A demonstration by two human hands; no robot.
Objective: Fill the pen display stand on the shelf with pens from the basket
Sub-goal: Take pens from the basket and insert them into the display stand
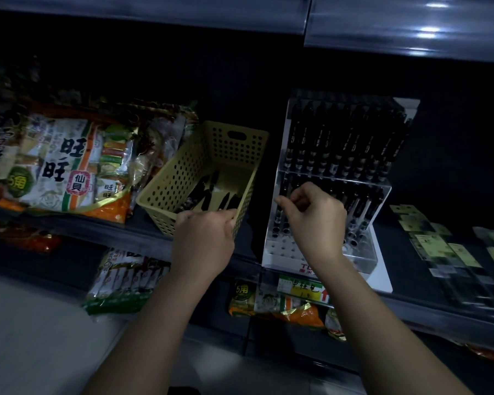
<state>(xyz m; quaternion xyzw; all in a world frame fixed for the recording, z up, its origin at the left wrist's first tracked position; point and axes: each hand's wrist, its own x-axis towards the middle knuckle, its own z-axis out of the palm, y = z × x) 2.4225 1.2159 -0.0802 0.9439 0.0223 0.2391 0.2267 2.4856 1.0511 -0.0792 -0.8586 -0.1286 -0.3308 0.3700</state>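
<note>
On dim shelf [402, 246]: left hand [203, 238] grips near rim of basket [180, 178], loose black pens [208, 195] inside. Right hand [314, 215] fingertips pinched, apparently on pen [279, 216] at left edge of clear stand [285, 253]. Pens likely light, stiff, slick; pinch upper barrel.

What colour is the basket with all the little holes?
The basket is pale yellow; head view.

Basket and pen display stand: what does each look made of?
The basket looks like moulded plastic with a matte tan-yellow finish. Its walls have regular round holes and a cut-out handle slot. The pen display stand looks like clear glossy acrylic, since the pens show through its tiers and the edges catch light. Its perforated white base may be opaque plastic, but the light is too dim to tell.
</note>
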